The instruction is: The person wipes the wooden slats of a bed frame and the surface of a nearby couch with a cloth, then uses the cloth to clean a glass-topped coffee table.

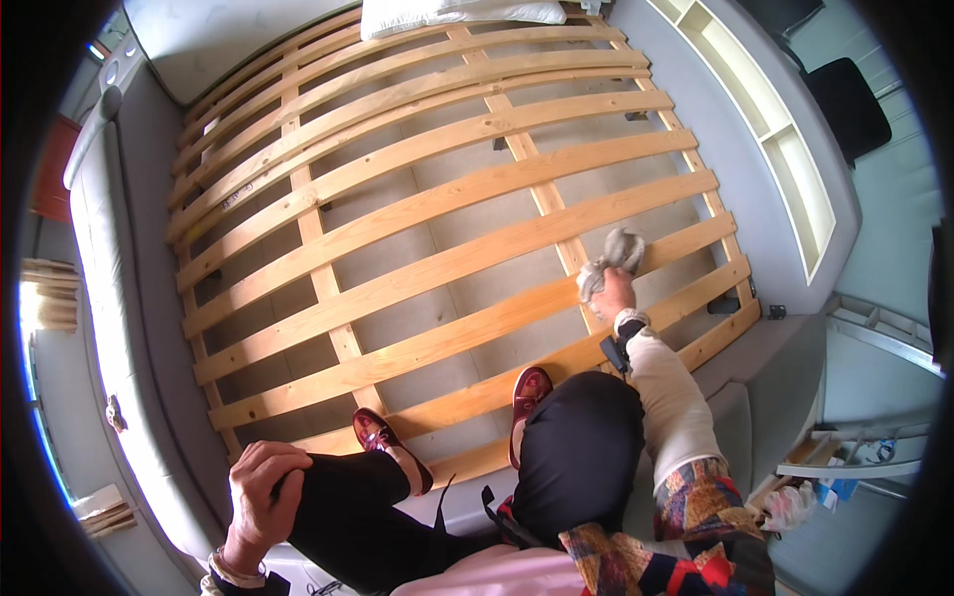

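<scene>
My right hand (613, 294) is closed round a bunched greyish-white cloth (621, 250). It holds the cloth against the pale wooden slats (517, 300) of a bed frame, right of the middle. Part of the cloth spills out past my fingers. My left hand (266, 489) rests against my bent left knee at the lower left, its fingers curled together, with nothing visible in them. Below the slats, grey floor shows through the gaps. My feet, in dark red shoes (532, 389), are at the near slats.
A padded grey side rail (114, 328) borders the slats on the left. The right side has a rail with open cream compartments (795, 179). At the far end lie a white pillow (467, 12) and a pale panel (229, 45). A black chair (845, 109) stands beyond the right rail.
</scene>
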`<state>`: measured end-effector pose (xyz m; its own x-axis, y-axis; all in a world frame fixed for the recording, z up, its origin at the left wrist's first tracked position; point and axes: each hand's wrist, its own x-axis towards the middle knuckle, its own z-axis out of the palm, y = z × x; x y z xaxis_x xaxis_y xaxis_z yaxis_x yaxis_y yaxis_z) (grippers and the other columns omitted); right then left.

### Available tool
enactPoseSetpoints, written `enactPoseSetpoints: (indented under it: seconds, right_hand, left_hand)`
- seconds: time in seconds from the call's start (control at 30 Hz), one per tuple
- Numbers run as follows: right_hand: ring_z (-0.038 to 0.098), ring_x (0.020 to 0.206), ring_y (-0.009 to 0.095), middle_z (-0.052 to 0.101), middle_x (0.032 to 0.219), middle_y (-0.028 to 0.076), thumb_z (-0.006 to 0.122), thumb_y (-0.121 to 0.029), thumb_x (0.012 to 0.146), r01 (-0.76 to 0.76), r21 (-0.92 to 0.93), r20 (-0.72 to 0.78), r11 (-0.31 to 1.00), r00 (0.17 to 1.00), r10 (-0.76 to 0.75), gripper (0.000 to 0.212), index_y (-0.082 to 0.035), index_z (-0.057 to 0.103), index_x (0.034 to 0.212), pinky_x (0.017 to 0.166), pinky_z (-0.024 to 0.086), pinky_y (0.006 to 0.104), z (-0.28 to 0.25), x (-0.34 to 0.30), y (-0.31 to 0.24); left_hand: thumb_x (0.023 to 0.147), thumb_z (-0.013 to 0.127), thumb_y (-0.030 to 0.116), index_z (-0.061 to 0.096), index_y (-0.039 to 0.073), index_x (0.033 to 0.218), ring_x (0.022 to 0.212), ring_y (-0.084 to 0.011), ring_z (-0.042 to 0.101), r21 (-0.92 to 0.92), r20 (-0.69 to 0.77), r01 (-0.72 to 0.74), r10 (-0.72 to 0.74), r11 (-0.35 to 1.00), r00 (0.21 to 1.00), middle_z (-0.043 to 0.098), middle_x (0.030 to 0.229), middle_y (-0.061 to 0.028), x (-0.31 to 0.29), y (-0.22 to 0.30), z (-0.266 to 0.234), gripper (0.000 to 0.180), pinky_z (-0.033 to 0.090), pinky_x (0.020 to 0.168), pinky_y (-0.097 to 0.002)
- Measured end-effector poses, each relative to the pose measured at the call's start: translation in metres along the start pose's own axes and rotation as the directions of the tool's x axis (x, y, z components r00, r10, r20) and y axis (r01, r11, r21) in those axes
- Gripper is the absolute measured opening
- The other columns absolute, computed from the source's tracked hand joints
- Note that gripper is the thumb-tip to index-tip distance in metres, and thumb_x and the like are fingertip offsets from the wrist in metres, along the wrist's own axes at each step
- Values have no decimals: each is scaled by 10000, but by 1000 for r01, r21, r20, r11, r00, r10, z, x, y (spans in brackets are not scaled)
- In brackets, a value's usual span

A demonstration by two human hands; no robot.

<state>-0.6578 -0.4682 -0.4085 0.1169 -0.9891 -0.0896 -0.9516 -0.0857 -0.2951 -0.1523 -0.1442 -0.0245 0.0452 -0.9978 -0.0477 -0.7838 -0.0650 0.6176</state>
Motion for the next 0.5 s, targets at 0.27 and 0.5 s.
enactPoseSetpoints:
  seconds: [0.27, 0.5]
  right_hand:
    - [623, 1043, 452, 663, 1058, 259, 749, -238, 702, 389, 299, 306, 872, 826, -473, 391, -5, 662, 1004, 955, 509, 504, 39, -59, -121]
    - [582, 1156, 425, 644, 1145, 246, 762, -221, 722, 444, 254, 354, 859, 784, -510, 486, -16, 647, 1148, 1033, 473, 496, 41, -66, -157]
  left_hand:
    - [786, 696, 1, 733, 15, 888, 855, -323, 705, -10, -3, -17, 17, 1000, 1000, 736, 913, -130, -6, 1, 1, 110, 552, 802, -403]
    - [790, 705, 16, 741, 22, 893, 856, -320, 711, -8, -25, 16, -16, 1000, 1000, 740, 912, -128, -21, -5, -5, 109, 554, 801, -400]
